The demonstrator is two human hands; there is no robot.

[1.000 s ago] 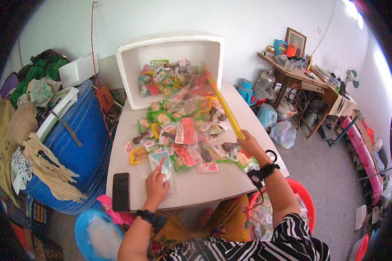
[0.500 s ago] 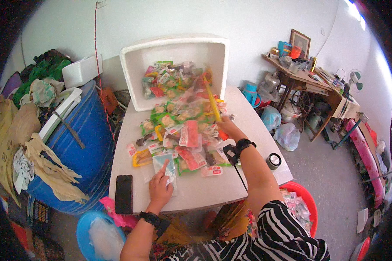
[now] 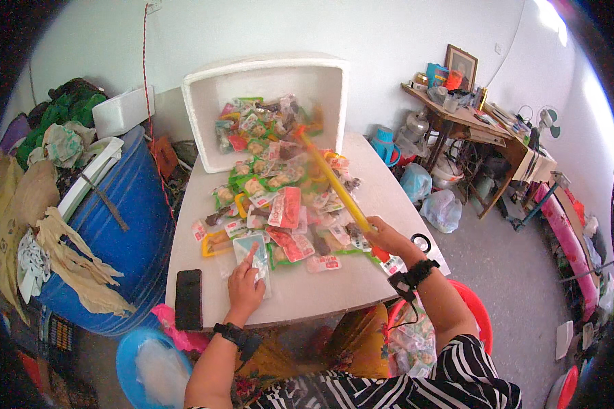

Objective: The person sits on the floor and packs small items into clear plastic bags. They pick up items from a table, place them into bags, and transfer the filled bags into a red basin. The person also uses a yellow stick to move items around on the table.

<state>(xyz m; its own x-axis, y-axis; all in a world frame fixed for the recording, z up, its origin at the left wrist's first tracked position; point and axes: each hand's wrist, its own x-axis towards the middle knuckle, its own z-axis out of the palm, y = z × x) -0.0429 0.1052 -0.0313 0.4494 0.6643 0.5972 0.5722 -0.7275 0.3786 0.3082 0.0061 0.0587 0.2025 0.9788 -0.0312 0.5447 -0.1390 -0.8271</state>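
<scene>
My right hand [image 3: 387, 237] is wrapped round the near end of a long yellow stick [image 3: 341, 187]. Its orange far end [image 3: 300, 133] is blurred over packets at the foam box's mouth. My left hand [image 3: 244, 286] rests on the table with its index finger stretched over a pale blue and clear plastic packet [image 3: 254, 253]; the other fingers are partly bent. Around both hands spreads a loose heap of small sealed food packets, among them a red and white packet [image 3: 285, 208] and green-edged packets [image 3: 252, 187].
A white foam box [image 3: 191, 126] lies on its side at the table's back, packets inside. A black phone [image 3: 189, 300] and a round can [image 3: 421, 243] sit on the white table [image 3: 307, 300]. Below stand a red basin [image 3: 481, 317] of packets and a blue basin [image 3: 126, 361].
My right hand has drawn back toward me and to the right, bringing the yellow stick nearer. My left hand stays at the pale blue packet. The view has shifted slightly.
</scene>
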